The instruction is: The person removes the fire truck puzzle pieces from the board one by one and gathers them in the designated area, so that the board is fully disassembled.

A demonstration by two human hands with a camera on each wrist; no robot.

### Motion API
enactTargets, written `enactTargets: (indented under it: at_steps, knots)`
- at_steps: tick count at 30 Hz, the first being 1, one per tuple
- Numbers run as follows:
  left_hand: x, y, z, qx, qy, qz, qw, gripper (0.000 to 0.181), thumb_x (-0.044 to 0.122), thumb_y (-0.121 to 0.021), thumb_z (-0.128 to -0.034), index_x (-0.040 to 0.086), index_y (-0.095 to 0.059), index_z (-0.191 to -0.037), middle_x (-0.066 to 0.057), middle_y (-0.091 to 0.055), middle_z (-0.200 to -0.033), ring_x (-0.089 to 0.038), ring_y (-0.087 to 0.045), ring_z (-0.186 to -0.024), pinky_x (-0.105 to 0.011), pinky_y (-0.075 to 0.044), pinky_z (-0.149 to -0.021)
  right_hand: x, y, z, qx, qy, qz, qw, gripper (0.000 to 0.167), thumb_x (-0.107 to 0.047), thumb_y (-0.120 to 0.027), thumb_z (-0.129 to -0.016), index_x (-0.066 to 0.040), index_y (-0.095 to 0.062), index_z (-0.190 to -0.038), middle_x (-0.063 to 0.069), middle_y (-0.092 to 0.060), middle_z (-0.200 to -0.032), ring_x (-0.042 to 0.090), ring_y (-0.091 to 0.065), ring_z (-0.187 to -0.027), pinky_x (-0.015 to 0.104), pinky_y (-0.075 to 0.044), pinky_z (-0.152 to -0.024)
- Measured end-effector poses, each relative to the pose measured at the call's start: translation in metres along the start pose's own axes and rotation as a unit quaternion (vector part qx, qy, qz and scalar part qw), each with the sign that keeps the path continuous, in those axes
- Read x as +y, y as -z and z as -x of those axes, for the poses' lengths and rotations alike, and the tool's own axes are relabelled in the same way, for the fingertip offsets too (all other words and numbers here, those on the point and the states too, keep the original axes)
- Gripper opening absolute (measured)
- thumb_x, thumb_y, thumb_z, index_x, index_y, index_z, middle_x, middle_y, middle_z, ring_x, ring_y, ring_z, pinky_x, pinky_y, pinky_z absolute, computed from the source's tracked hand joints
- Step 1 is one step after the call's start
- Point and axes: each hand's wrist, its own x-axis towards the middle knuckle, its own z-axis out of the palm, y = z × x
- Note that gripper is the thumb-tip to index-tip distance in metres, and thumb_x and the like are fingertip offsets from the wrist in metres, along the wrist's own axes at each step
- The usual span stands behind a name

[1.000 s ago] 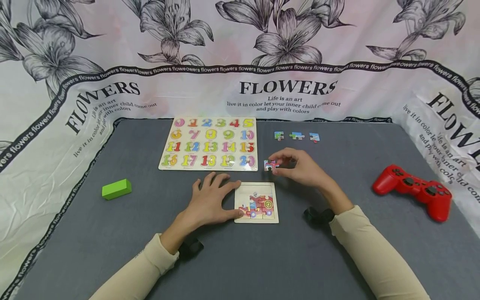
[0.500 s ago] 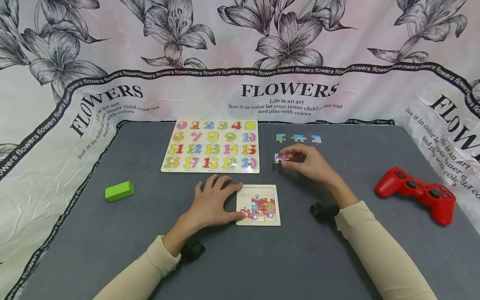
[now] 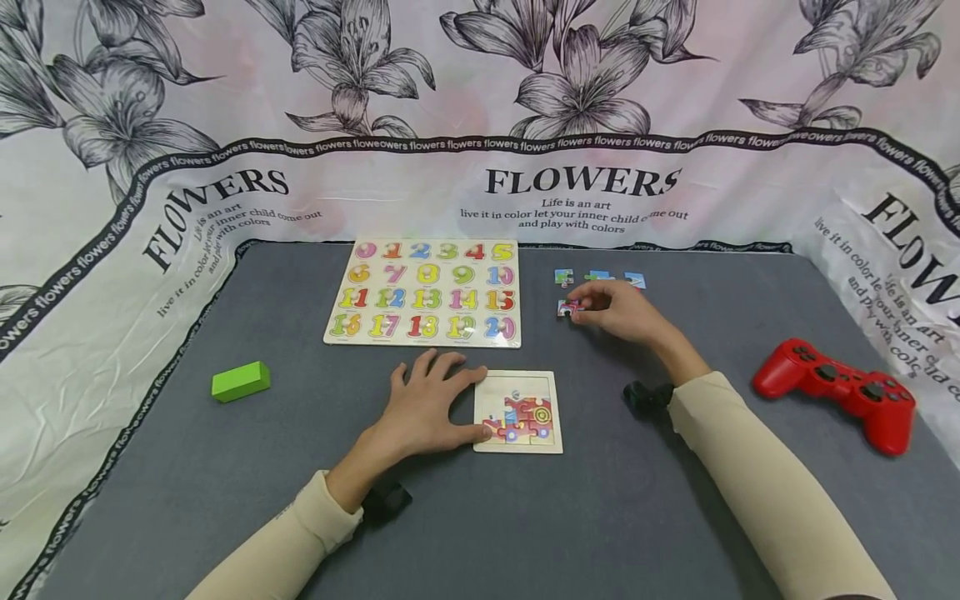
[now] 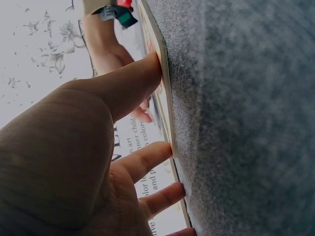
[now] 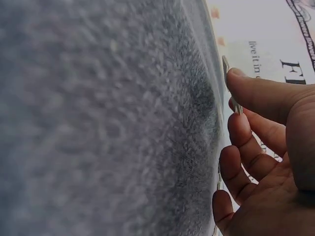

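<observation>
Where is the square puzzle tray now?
In the head view, the puzzle tray sits just right of centre, its left edge touched by the left hand, nearer the camera than the number board.

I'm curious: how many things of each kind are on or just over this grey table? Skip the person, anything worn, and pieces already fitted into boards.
Loose puzzle pieces: 4 (1 held in the right hand)
Puzzle tray: 1
Number board: 1
Green block: 1
Red game controller: 1
Total: 8
</observation>
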Motion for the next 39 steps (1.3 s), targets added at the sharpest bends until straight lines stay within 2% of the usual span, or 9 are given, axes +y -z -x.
enactTargets:
  at_steps: [7,17,22,32,39]
  knots:
    - [0.0,-0.0001,0.0002,0.003,-0.004,0.006,1.0,0.079,0.058,-0.078,-0.0818,0.031,-0.051,-0.151,-0.007,-0.041,-0.158,-0.043,-0.023,-0.152,-0.076,-0.017,-0.113,0.0019,-0.0032,-0.0082,-0.006,0.004,0.024,0.9997,0.03,-0.012,-0.075,-0.093,-0.002,-0.071,-0.12,0.012,-0.062,-0.097,0.017,-0.053,-0.079,0.028,-0.043,-0.07]
    - [0.0005,0.0018,0.0013,-0.002,0.002,0.004,1.0,0.079,0.059,-0.077,-0.0816,0.032,-0.05,-0.151,-0.006,-0.041,-0.158,-0.042,-0.023,-0.152,-0.076,-0.016,-0.113,0.0038,-0.0035,-0.0115,0.001,-0.007,0.031,0.9995,0.037,-0.017,-0.076,-0.092,-0.006,-0.07,-0.127,0.017,-0.062,-0.107,0.023,-0.055,-0.089,0.035,-0.039,-0.08]
    - [-0.0001,0.002,0.0018,-0.002,-0.002,0.008,1.0,0.079,0.059,-0.077,-0.0821,0.032,-0.05,-0.151,-0.007,-0.04,-0.159,-0.043,-0.023,-0.153,-0.077,-0.016,-0.113,0.0059,-0.0034,-0.0105,0.008,-0.019,0.027,0.9994,0.04,-0.019,-0.075,-0.093,-0.008,-0.068,-0.131,0.016,-0.061,-0.11,0.025,-0.054,-0.091,0.036,-0.04,-0.08]
    - [-0.0002,0.002,0.0013,0.002,-0.003,0.006,1.0,0.079,0.059,-0.077,-0.0814,0.032,-0.051,-0.151,-0.006,-0.041,-0.158,-0.042,-0.024,-0.152,-0.077,-0.016,-0.113,0.0044,-0.0046,-0.0104,0.029,-0.013,0.032,0.999,0.036,-0.021,-0.076,-0.093,-0.006,-0.071,-0.126,0.016,-0.062,-0.106,0.022,-0.053,-0.087,0.035,-0.042,-0.077]
    - [0.0003,0.0023,0.0016,0.0,-0.004,0.007,1.0,0.079,0.059,-0.077,-0.0816,0.032,-0.051,-0.151,-0.006,-0.041,-0.158,-0.042,-0.024,-0.152,-0.077,-0.016,-0.113,0.0045,-0.0043,-0.0098,0.024,-0.023,0.028,0.9991,0.038,-0.021,-0.075,-0.093,-0.007,-0.07,-0.128,0.016,-0.062,-0.107,0.024,-0.054,-0.09,0.036,-0.043,-0.079]
